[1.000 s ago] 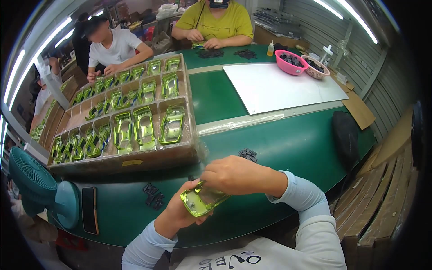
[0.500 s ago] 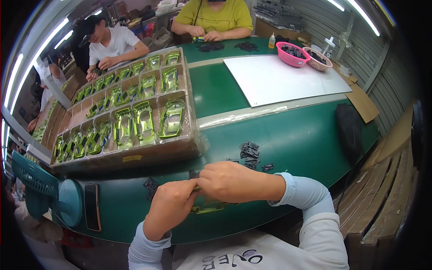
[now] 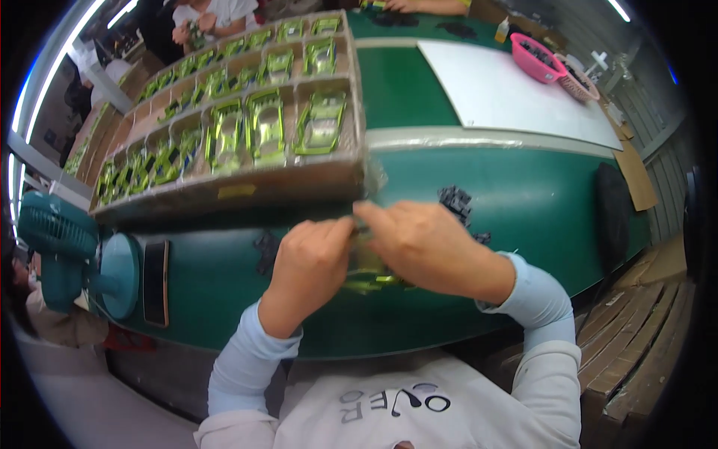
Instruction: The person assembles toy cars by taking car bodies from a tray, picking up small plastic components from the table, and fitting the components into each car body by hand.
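My left hand [image 3: 310, 262] and my right hand [image 3: 422, 243] meet above the near part of the table, fingers pinched together. Between and below them is a shiny, see-through green car body shell [image 3: 370, 281], blurred and partly covered by my hands. Both hands appear closed on its upper end. Whether a small black piece is also between the fingertips is hidden. A pile of small black plastic parts [image 3: 455, 203] lies just beyond my right hand. More black parts [image 3: 265, 251] lie to the left of my left hand.
A divided cardboard box [image 3: 292, 183] of green shells stands at far left. A phone [image 3: 155, 284] and teal fan [image 3: 120, 273] are left. A white board [image 3: 516, 93], pink basket [image 3: 535, 60] and dark bag [image 3: 612, 217] are right. Two people sit across the table.
The view has tilted down, so the table and box sit higher in the picture. My joined hands have moved slightly away from me, nearer the box, still holding the shell.
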Demonstrator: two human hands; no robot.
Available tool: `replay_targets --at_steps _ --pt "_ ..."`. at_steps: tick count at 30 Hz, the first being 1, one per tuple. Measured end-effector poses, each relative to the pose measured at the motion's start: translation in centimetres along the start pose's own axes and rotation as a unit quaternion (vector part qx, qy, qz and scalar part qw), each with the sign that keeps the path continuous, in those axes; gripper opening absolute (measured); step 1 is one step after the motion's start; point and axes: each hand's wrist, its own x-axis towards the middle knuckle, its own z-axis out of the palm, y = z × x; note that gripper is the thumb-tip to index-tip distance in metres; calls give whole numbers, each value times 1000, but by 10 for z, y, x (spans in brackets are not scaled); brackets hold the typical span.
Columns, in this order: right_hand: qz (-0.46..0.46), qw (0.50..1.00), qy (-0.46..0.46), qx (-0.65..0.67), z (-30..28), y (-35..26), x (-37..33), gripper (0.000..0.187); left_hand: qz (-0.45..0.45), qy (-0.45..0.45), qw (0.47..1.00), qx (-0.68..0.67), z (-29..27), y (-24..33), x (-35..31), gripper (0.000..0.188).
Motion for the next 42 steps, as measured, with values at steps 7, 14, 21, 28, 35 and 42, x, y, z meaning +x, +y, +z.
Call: replay_targets --at_steps 7,14,21,28,35,42 --pt "138 897 -15 420 -38 11 8 19 21 99 991 -88 7 -10 -3 20" --pt "-38 961 132 239 0 10 3 16 -19 101 981 -164 6 13 -8 28" --pt "-90 963 204 152 11 9 4 22 78 165 982 -38 10 4 2 29" --pt "-87 978 165 94 8 3 1 19 51 140 986 -69 2 13 1 20" --pt "-99 976 132 141 13 11 7 17 24 112 991 -73 7 11 -7 16" --pt "-41 983 116 139 15 8 6 13 -5 41 997 -58 -2 12 -7 17"
